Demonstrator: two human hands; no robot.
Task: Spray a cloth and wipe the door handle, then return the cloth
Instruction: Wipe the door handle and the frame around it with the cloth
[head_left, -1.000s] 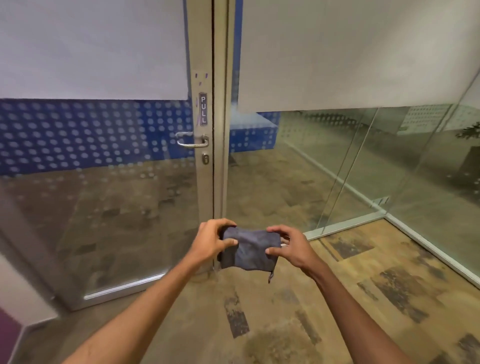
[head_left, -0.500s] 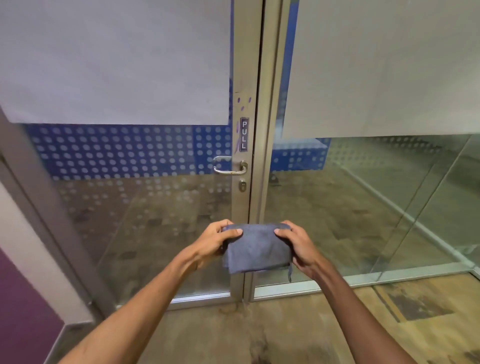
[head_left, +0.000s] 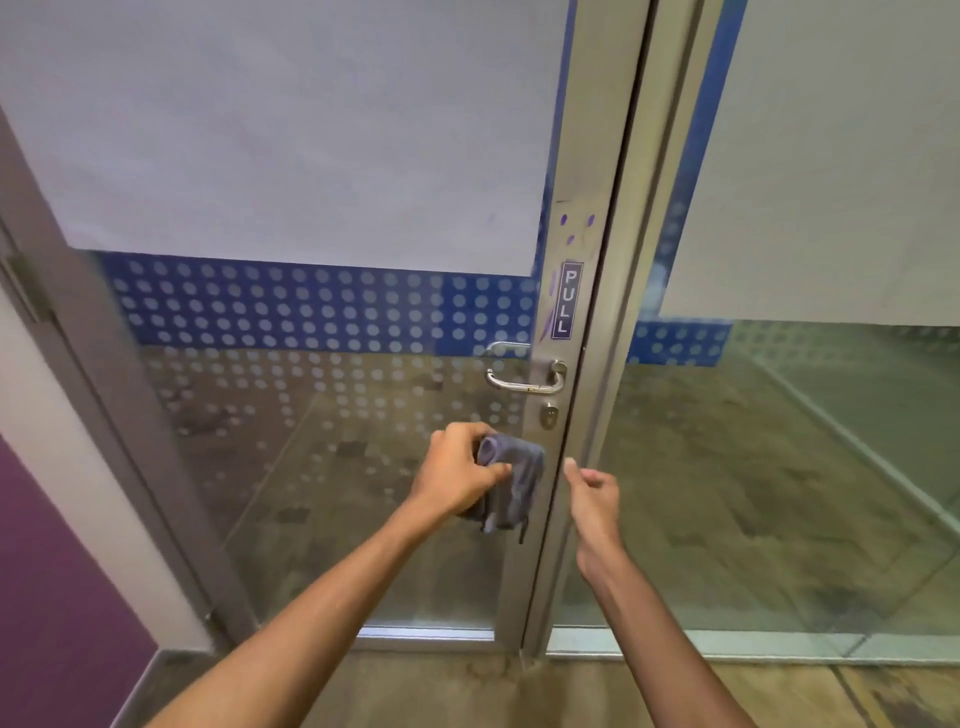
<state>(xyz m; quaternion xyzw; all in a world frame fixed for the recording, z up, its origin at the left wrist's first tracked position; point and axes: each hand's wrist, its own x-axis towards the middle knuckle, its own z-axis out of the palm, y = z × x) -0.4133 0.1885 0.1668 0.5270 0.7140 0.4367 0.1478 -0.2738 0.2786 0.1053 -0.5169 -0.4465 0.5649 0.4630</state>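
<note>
A silver lever door handle (head_left: 524, 382) sits on the metal frame of a glass door, just under a "PULL" sign (head_left: 567, 300). My left hand (head_left: 457, 475) grips a bunched grey-blue cloth (head_left: 511, 480) that hangs down a short way below and left of the handle. My right hand (head_left: 592, 488) is beside the cloth to the right, holding nothing, fingers loosely curled and apart, in front of the door frame. No spray bottle is in view.
The glass door (head_left: 311, 415) has a blue dotted band and white paper sheets above. A keyhole (head_left: 549, 414) sits under the handle. A fixed glass panel (head_left: 779, 467) stands to the right, a white and purple wall (head_left: 62, 519) to the left.
I have come closer to the door. My right hand has let go of the cloth, which now hangs bunched from my left hand alone, nearer the handle.
</note>
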